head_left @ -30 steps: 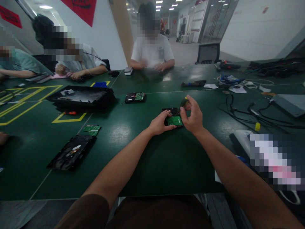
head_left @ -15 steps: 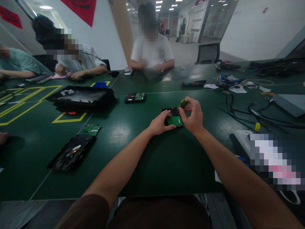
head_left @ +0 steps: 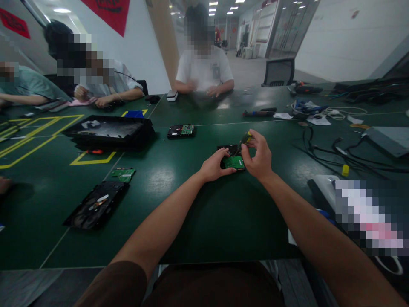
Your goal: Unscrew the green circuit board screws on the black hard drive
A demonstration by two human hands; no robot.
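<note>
In front of me a hard drive [head_left: 234,162] lies on the green table, its green circuit board facing up. My left hand [head_left: 214,165] grips the drive's left side, thumb along the near edge and fingers over the far part. My right hand [head_left: 258,154] is closed around a yellow and black screwdriver [head_left: 246,137], held by its handle at a slant. Its tip points down at the drive's right half; whether it sits in a screw I cannot tell. A second hard drive [head_left: 181,131] rests farther off to the left.
To the left are a black tray [head_left: 110,131], an opened drive casing [head_left: 97,204] and a loose circuit board [head_left: 124,174]. Black cables [head_left: 322,149] and a grey metal box [head_left: 390,138] occupy the right. A person [head_left: 204,64] sits across the table.
The fingers of my right hand have shifted slightly on the screwdriver, and its handle has turned a little. My left hand and the hard drive stay in place.
</note>
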